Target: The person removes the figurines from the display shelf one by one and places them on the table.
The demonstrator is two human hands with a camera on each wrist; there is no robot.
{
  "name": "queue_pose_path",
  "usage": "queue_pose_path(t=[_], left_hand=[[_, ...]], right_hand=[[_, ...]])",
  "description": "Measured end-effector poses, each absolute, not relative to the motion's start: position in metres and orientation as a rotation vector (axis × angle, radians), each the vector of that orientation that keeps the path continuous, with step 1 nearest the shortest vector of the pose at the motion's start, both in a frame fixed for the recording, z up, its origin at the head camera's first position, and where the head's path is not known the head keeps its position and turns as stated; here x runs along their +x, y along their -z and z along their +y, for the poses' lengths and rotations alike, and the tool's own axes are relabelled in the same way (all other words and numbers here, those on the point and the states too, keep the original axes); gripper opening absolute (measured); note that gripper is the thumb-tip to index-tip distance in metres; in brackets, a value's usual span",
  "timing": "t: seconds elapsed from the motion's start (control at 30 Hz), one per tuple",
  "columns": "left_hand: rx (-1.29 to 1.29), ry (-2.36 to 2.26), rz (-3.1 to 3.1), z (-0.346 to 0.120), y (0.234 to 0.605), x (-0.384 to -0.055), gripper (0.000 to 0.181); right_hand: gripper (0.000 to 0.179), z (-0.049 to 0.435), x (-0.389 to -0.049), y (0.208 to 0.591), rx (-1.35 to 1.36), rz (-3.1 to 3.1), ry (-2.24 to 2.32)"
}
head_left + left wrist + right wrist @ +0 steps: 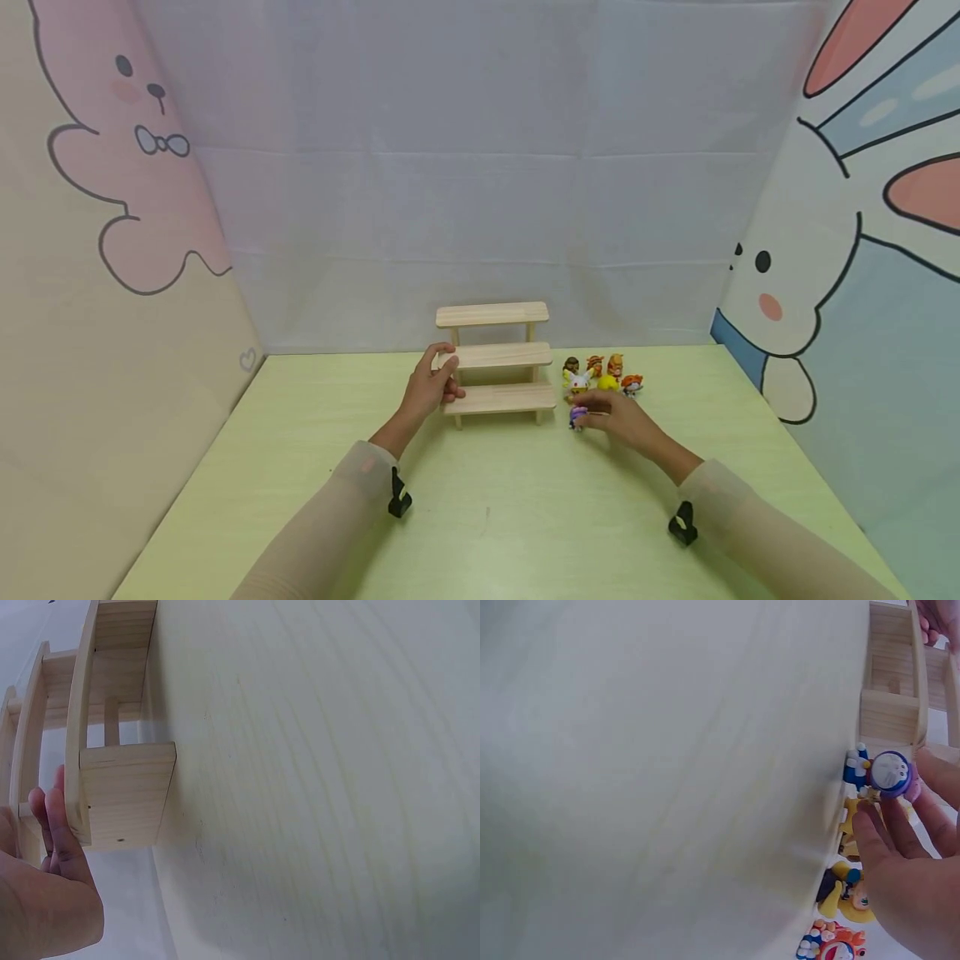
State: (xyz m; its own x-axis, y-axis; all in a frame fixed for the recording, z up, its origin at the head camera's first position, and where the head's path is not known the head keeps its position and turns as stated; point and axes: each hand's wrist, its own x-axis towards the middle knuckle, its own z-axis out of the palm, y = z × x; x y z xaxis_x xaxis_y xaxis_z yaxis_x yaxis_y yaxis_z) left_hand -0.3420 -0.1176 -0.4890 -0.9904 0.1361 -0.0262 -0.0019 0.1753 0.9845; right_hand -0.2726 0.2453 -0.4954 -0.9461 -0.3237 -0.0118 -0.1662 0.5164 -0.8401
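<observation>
A three-tier wooden display stand stands against the back wall. My left hand grips its left end, with fingers by the lower and middle shelves; in the left wrist view the fingertips touch the edge of a shelf board. To the right of the stand, my right hand holds a small blue figurine with a purple top by its head, between thumb and fingers. The figurine appears upright at table level. Part of its head is hidden behind the fingers.
Several small figurines cluster right of the stand, among them a white one, a yellow one and an orange-red one. The light wooden table meets a pale cloth wall at the back. Cartoon-printed panels flank both sides.
</observation>
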Motion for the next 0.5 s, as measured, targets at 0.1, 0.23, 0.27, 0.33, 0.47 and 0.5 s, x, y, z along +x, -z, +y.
queue_pose_path(t=[0.1, 0.23, 0.27, 0.33, 0.47, 0.5], left_hand=[[0.150, -1.958, 2.343, -0.117, 0.487, -0.340, 0.041], [0.158, -1.970, 2.348, -0.117, 0.486, -0.338, 0.039], [0.155, -1.970, 2.348, -0.117, 0.486, -0.338, 0.039], [0.150, -1.971, 2.346, -0.116, 0.485, -0.337, 0.038], [0.155, -1.975, 2.335, -0.117, 0.485, -0.337, 0.038], [0.157, -1.971, 2.317, -0.118, 0.481, -0.335, 0.039]], right_hand=[[0.034, 0.247, -0.271, 0.489, -0.465, 2.627, 1.389], [0.034, 0.249, -0.270, 0.483, -0.469, 2.653, 1.386], [0.035, 0.250, -0.270, 0.483, -0.465, 2.658, 1.381], [0.037, 0.251, -0.271, 0.482, -0.452, 2.662, 1.376], [0.038, 0.253, -0.271, 0.480, -0.451, 2.676, 1.370], [0.038, 0.253, -0.271, 0.479, -0.455, 2.680, 1.372]])
